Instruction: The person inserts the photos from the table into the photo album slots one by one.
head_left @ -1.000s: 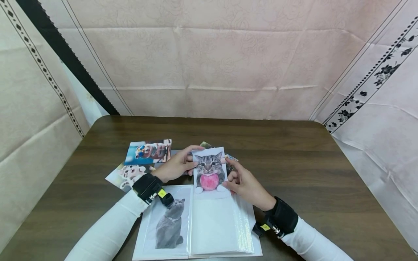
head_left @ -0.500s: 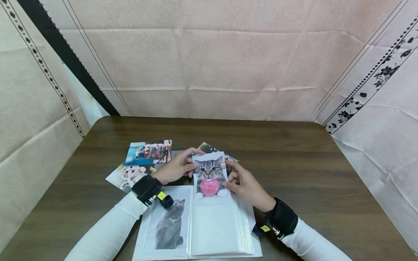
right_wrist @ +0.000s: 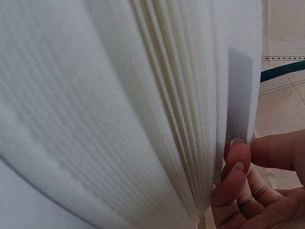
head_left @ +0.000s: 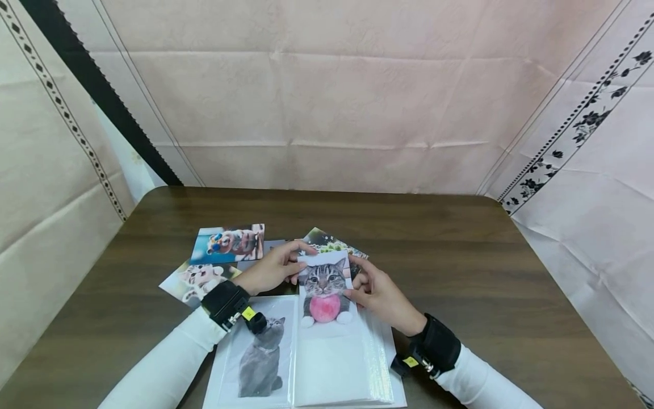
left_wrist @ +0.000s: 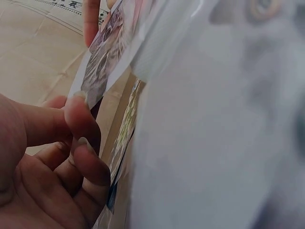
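Observation:
A photo of a tabby cat with a pink ball (head_left: pixel 325 292) stands partly inside the clear pocket of an open photo album (head_left: pixel 334 366), its upper part sticking out. At the photo's upper left edge, my left hand (head_left: pixel 278 266) pinches it between thumb and fingers; the left wrist view shows the fingertips (left_wrist: pixel 78 112) on its edge. My right hand (head_left: pixel 380 292) pinches the right side, near the pocket's mouth. In the right wrist view its fingertips (right_wrist: pixel 238 157) grip the pocket page's edge, with the photo's darker shape showing through. The left page holds a grey cat photo (head_left: pixel 261 360).
Loose photos lie behind the album: a blue-edged one (head_left: pixel 227 244), a white cub-like one (head_left: pixel 196 279) overlapped by the left wrist, and a green one (head_left: pixel 327 241) behind the hands. Patterned cloth (head_left: pixel 327 113) hangs beyond the brown table (head_left: pixel 460 255).
The tabby cat photo has slid down deeper into the album pocket, uncovering more of the green photo behind. Both hands keep their hold. The head view has shifted slightly.

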Demonstrator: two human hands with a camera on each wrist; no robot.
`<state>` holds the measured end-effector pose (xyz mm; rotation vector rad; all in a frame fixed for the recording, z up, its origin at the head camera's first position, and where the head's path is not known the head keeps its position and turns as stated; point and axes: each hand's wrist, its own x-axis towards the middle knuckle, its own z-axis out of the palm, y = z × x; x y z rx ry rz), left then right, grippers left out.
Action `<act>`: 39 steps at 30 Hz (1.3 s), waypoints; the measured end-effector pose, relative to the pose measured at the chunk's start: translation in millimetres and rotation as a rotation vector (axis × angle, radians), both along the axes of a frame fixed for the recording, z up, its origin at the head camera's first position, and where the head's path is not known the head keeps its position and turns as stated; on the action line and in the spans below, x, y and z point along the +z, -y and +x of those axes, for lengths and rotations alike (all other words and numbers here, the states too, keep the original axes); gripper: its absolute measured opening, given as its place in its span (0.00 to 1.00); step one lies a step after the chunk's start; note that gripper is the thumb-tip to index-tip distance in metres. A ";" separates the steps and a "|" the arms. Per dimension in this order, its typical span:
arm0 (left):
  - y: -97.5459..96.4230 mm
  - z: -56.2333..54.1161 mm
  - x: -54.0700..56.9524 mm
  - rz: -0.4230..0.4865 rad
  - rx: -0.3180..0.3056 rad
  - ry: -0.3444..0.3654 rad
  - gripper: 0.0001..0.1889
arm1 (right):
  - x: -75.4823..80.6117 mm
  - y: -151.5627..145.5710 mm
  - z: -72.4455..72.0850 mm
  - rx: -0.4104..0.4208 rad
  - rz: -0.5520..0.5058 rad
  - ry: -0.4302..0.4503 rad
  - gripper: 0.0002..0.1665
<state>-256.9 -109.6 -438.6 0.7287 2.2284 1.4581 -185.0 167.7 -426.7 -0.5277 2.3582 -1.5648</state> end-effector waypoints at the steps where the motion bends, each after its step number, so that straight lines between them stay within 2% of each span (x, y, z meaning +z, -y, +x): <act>1: 0.9 0.4 -0.3 -0.002 -0.002 -0.003 0.17 | -0.2 0.8 0.1 0.003 0.000 -0.002 0.44; 16: 3.2 3.1 -2.8 -0.014 -0.039 -0.016 0.14 | -2.3 1.4 0.8 0.015 0.007 -0.003 0.45; 28: -0.5 2.4 0.2 -0.051 -0.045 -0.038 0.12 | -1.5 -0.8 0.2 -0.014 0.007 0.014 0.39; 39: 0.5 2.3 0.3 -0.045 -0.059 -0.015 0.11 | -0.7 1.8 -0.4 -0.015 -0.018 0.020 0.36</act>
